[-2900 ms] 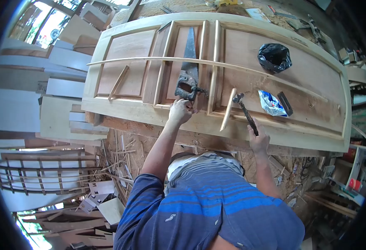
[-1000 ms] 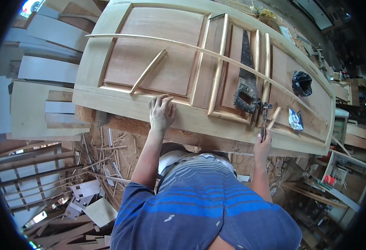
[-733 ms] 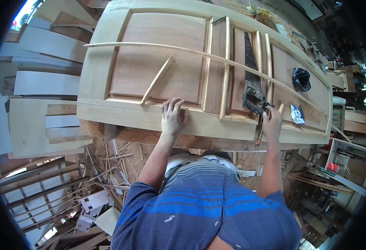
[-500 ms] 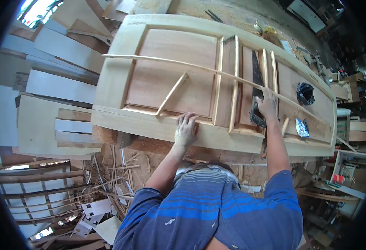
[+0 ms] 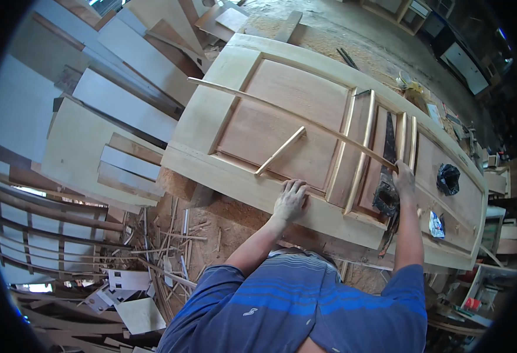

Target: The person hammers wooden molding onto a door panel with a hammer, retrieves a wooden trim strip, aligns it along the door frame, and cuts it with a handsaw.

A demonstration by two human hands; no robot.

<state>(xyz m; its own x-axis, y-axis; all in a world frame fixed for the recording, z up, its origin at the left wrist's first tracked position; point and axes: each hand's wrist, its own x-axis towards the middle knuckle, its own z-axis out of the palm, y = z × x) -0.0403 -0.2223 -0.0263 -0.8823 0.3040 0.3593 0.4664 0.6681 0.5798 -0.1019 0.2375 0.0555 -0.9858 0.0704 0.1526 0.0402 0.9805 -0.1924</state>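
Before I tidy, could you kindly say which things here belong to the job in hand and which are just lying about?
Likely in the job: long strip, in right hand; panelled door, under left hand; short strip, saw, hammer, on the door.

Probably just lying about: floor offcuts; boards at left; black bag, perhaps.

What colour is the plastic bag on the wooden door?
The plastic bag is black, as the head view shows best.
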